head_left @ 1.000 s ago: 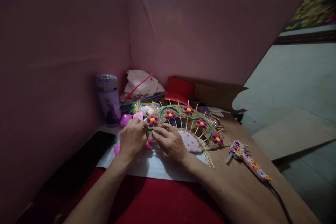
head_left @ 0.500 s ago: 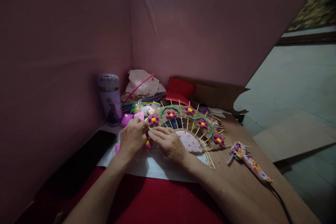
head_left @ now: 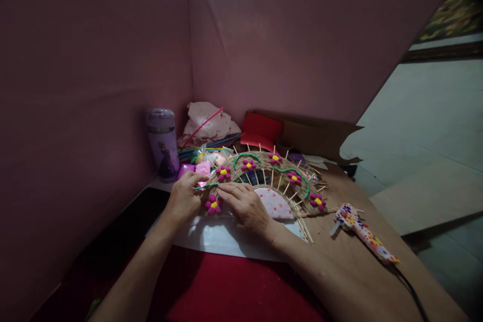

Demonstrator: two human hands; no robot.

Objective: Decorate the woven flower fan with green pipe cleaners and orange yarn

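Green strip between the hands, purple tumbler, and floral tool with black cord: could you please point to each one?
Green strip (head_left: 206, 186), head view: middle of visible stretch.
Purple tumbler (head_left: 162, 147), head view: side wall.
Floral tool (head_left: 366, 236), head view: patterned body.

Twine half-ring (head_left: 265, 165): tan, arch side away from the person. Thin sticks (head_left: 272, 177) project from outer and inner edges. Six magenta flowers with yellow centres (head_left: 223, 172) spaced along the band. Two curved green strands (head_left: 307, 188) on it, top and right. Third green strand (head_left: 206, 187): nearly straight, at left between two flowers. Pale, red-dotted cloth half-disc (head_left: 273, 203) within the inner arch.
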